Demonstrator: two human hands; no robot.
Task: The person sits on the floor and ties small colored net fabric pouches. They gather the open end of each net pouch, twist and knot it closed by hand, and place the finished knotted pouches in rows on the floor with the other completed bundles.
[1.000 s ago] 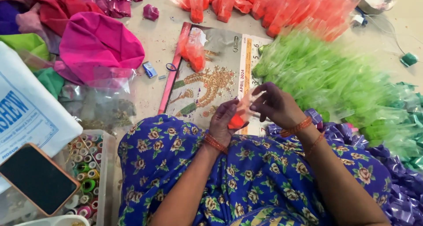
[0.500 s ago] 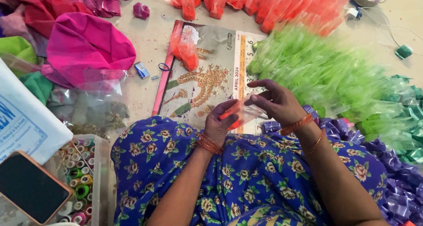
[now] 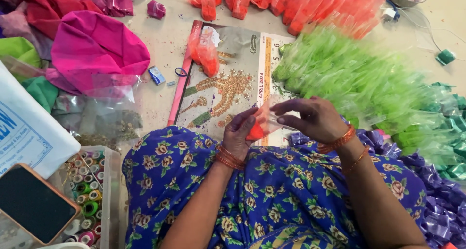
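Pinching a small clear packet (image 3: 259, 125) with orange powder in its lower corner, the left hand (image 3: 241, 132) closes thumb and fingers on the filled end while the right hand (image 3: 318, 118) grips the open upper edge with its fingertips, both held just above the lap in a blue flowered dress (image 3: 272, 200). It looks like the closing step on this packet; the next move would call for a steady fold of the loose top without spilling. Beyond lie a calendar sheet (image 3: 228, 84), a green packet heap (image 3: 359, 79) and orange packets (image 3: 310, 3).
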